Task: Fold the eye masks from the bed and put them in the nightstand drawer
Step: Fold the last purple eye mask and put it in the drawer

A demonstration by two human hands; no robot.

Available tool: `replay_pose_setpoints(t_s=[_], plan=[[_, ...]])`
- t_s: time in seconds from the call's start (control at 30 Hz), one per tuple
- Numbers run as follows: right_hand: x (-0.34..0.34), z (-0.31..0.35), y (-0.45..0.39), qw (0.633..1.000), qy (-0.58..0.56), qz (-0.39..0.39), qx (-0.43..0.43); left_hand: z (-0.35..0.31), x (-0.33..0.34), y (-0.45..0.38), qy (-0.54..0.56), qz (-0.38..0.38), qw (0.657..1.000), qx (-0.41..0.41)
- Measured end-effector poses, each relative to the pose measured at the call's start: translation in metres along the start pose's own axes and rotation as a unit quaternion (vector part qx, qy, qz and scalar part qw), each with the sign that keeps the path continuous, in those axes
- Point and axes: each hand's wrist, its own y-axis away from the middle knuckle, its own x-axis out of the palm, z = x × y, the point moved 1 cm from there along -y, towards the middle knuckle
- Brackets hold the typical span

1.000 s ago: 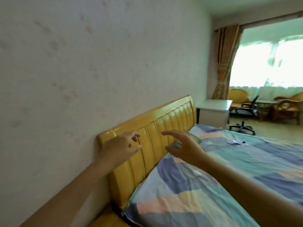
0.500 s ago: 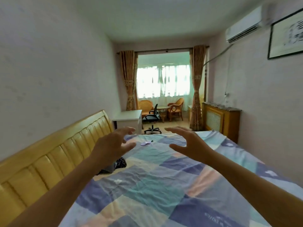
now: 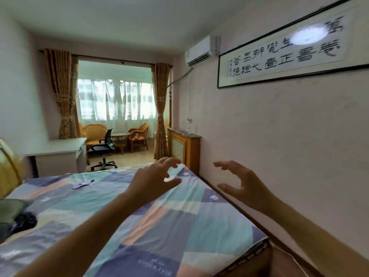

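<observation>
A pale purple eye mask (image 3: 80,184) with a dark strap lies flat on the patchwork bed (image 3: 111,212), far left of both hands. My left hand (image 3: 153,180) hovers above the bed's right half, fingers spread and holding nothing. My right hand (image 3: 239,182) hangs in the air beyond the bed's right edge, near the wall, fingers spread and empty too. A white nightstand (image 3: 58,154) stands past the far end of the bed on the left; its drawer front is hard to make out.
Dark and green cloth items (image 3: 16,216) lie at the bed's left edge beside the yellow headboard (image 3: 8,166). An office chair (image 3: 102,148) and wicker chairs stand by the window. A wooden radiator cover (image 3: 184,150) lines the right wall, close to the bed.
The view has swung right, from the headboard wall across the bed toward the opposite wall. Both hands stayed raised and empty, now over the bed's right side.
</observation>
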Motion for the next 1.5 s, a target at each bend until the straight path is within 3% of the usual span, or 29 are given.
replay_pose_setpoints(t_s=[0.5, 0.9, 1.27, 1.5], plan=[[-0.181, -0.221, 0.057, 0.981, 0.079, -0.063, 0.165, -0.179, 0.152, -0.225, 0.053, 0.035, 0.99, 0.125], [-0.278, -0.381, 0.052, 0.968, 0.117, -0.097, 0.2, -0.287, 0.275, -0.395, 0.077, 0.025, 0.978, 0.192], [-0.374, -0.586, 0.047, 0.975, 0.085, -0.073, 0.191, -0.399, 0.4, -0.507, 0.067, 0.026, 0.989, 0.128], [-0.38, -0.701, -0.01, 0.987, 0.024, -0.032, 0.157, -0.4, 0.438, -0.568, 0.013, 0.049, 0.998, 0.046]])
